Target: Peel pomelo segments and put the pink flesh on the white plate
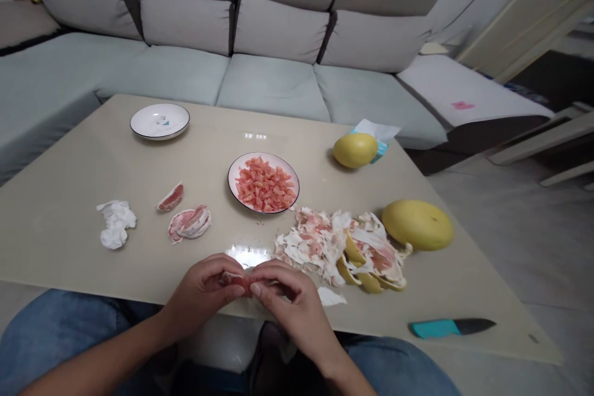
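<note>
My left hand (204,289) and my right hand (290,297) meet at the near table edge, both pinched on one pink pomelo segment (240,281) held between the fingertips. Beyond them stands a plate (234,168) piled with pink pomelo flesh (264,185). Two unpeeled segments (189,223) and a third (170,197) lie to the left. A heap of white membrane and yellow peel scraps (341,246) lies to the right of my hands.
A pomelo peel dome (417,224) and a whole pomelo (355,150) by a tissue pack (379,135) sit at right. A teal-handled knife (451,327) lies near the front right corner. An empty plate (159,120) and crumpled tissue (115,223) are left. Grey sofa (260,37) behind.
</note>
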Demonstrator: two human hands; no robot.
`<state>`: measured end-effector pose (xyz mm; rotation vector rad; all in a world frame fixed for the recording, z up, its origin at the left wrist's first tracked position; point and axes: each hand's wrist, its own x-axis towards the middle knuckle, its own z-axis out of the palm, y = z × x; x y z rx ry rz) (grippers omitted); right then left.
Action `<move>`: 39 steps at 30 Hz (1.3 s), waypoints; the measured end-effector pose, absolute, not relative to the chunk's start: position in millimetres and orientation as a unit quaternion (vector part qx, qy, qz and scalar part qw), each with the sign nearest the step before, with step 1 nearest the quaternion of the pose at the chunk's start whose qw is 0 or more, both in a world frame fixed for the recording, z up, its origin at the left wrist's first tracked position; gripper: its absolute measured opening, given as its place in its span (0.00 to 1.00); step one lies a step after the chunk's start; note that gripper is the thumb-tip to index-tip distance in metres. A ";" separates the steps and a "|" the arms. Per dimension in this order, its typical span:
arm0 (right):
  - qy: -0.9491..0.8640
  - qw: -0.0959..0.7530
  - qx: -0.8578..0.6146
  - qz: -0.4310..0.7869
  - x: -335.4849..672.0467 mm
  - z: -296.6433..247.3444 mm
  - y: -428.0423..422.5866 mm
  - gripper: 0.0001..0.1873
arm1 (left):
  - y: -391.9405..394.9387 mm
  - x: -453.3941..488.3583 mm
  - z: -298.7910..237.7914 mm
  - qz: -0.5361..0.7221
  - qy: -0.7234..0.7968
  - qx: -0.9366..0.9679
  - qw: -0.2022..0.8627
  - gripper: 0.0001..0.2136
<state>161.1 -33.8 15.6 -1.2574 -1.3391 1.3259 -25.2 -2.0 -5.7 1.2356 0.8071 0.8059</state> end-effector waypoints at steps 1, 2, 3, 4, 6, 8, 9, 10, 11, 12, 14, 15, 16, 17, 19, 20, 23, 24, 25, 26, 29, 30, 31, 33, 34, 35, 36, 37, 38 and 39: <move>-0.529 0.426 -0.501 0.536 161.7 14.7 -33.4 0.07 | -2.1 -25.2 -5.6 0.358 0.353 0.535 0.678 0.05; -0.524 0.428 -0.500 0.540 162.4 13.7 -32.9 0.07 | -2.2 -25.3 -5.4 0.359 0.350 0.522 0.690 0.05; -0.519 0.432 -0.499 0.544 163.1 12.7 -32.2 0.07 | -2.2 -25.3 -5.0 0.359 0.347 0.509 0.701 0.05; -0.511 0.436 -0.498 0.548 163.8 11.8 -31.6 0.07 | -2.2 -25.4 -4.5 0.359 0.342 0.496 0.713 0.05; -0.486 0.447 -0.494 0.566 164.3 9.5 -30.4 0.07 | -1.9 -25.5 -3.0 0.358 0.332 0.470 0.735 0.04; -0.438 0.464 -0.484 0.598 163.4 6.9 -30.1 0.08 | -1.4 -25.7 -1.2 0.356 0.328 0.453 0.749 0.04; -0.409 0.474 -0.478 0.616 162.3 5.4 -30.2 0.09 | -1.1 -25.8 -0.5 0.356 0.330 0.447 0.751 0.03; -0.382 0.483 -0.473 0.630 161.0 4.0 -30.6 0.10 | -0.8 -26.1 0.1 0.359 0.335 0.441 0.752 0.03; -0.357 0.491 -0.470 0.641 159.6 2.6 -31.1 0.11 | -0.5 -26.4 0.3 0.362 0.341 0.434 0.751 0.04; -0.335 0.498 -0.467 0.649 158.2 1.3 -31.6 0.11 | -0.3 -26.8 0.3 0.364 0.347 0.428 0.751 0.04; -0.301 0.506 -0.462 0.663 155.8 -0.7 -32.3 0.13 | -0.3 -27.6 -0.3 0.368 0.355 0.414 0.753 0.05; -0.285 0.508 -0.457 0.672 155.0 -1.4 -32.5 0.13 | -0.5 -28.0 -0.8 0.370 0.358 0.407 0.754 0.06; -0.272 0.509 -0.450 0.681 154.3 -1.9 -32.5 0.14 | -0.8 -28.3 -1.4 0.373 0.360 0.400 0.756 0.06; -0.259 0.510 -0.442 0.691 153.8 -2.2 -32.5 0.14 | -1.1 -28.5 -2.0 0.375 0.360 0.392 0.759 0.07; -0.240 0.511 -0.422 0.709 153.2 -1.9 -32.2 0.13 | -1.7 -28.7 -3.2 0.383 0.356 0.380 0.763 0.07; -0.237 0.511 -0.413 0.716 153.1 -1.4 -32.1 0.13 | -1.8 -28.6 -3.6 0.387 0.353 0.376 0.765 0.07; -0.252 0.506 -0.399 0.722 153.6 1.4 -32.1 0.13 | -0.9 -27.9 -3.7 0.409 0.349 0.379 0.753 0.06; -0.266 0.503 -0.398 0.720 153.9 2.4 -32.2 0.13 | -0.2 -27.7 -3.3 0.419 0.351 0.391 0.740 0.05; -0.283 0.501 -0.397 0.715 154.4 3.2 -32.5 0.14 | 0.4 -27.5 -2.6 0.428 0.354 0.407 0.725 0.05; -0.303 0.499 -0.397 0.708 155.0 3.9 -32.8 0.14 | 0.9 -27.3 -1.8 0.435 0.356 0.425 0.709 0.05; -0.376 0.489 -0.417 0.668 156.7 5.2 -34.2 0.16 | 1.3 -26.9 -0.3 0.440 0.354 0.457 0.687 0.04; -0.408 0.484 -0.431 0.643 157.3 5.6 -34.7 0.16 | 1.1 -26.9 -0.3 0.437 0.356 0.455 0.689 0.04; -0.444 0.479 -0.447 0.611 157.8 6.1 -35.1 0.15 | 0.7 -27.0 -0.4 0.435 0.360 0.449 0.693 0.04; -0.519 0.470 -0.477 0.530 158.7 7.3 -35.5 0.12 | 0.0 -27.2 -0.9 0.431 0.368 0.432 0.702 0.05; -0.555 0.466 -0.488 0.488 159.2 7.9 -35.5 0.10 | -0.3 -27.4 -1.0 0.428 0.369 0.426 0.707 0.05; -0.586 0.460 -0.493 0.449 159.5 8.3 -35.4 0.10 | -0.5 -27.4 -1.0 0.424 0.368 0.422 0.712 0.05; -0.614 0.454 -0.495 0.414 159.9 8.5 -35.3 0.10 | -0.8 -27.5 -0.8 0.419 0.365 0.421 0.717 0.05; -0.638 0.450 -0.494 0.382 160.1 8.5 -35.2 0.10 | -0.9 -27.4 -0.5 0.413 0.362 0.420 0.722 0.05; -0.658 0.447 -0.491 0.356 160.3 8.2 -35.0 0.11 | -1.2 -27.4 0.0 0.407 0.359 0.420 0.728 0.05; -0.672 0.446 -0.488 0.334 160.3 8.0 -35.0 0.12 | -1.4 -27.2 0.6 0.400 0.358 0.419 0.732 0.05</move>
